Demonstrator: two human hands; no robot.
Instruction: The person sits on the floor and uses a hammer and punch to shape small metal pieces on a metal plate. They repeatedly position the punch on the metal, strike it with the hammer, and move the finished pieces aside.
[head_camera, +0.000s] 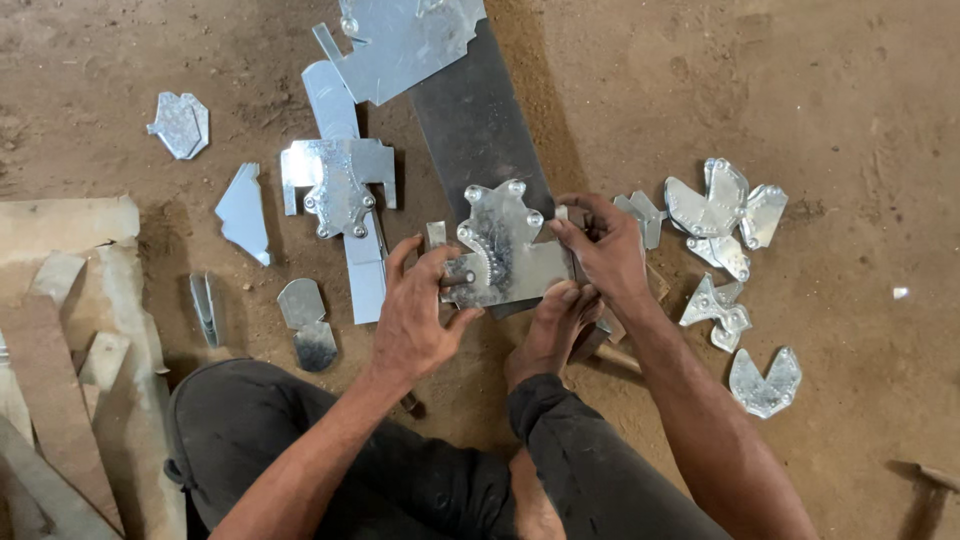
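Fingers of the left hand (420, 315) are shown pinched on the left edge of a riveted sheet-metal piece (505, 250), the thumb laid on its upper face and the remaining fingers curled beneath; fingers of the right hand (605, 250) are closed on its right edge, near a small tab. The piece is held flat between both hands, just above a dark steel plate (470, 110) that lies on the dirt floor (850, 90) with its long axis running away from the person. The long axis of the piece runs left to right, from one hand to the other, so that neither hand is nearer; each grips one end. A bare foot (550, 330) is pressed against the near edge of the piece, between the wrists. A similar riveted assembly (338, 185) lies to the left on a pale strip, and a heap of cut blanks (725, 210) lies to the right, just beyond the right hand. Wooden boards (60, 330) are seen at the far left.
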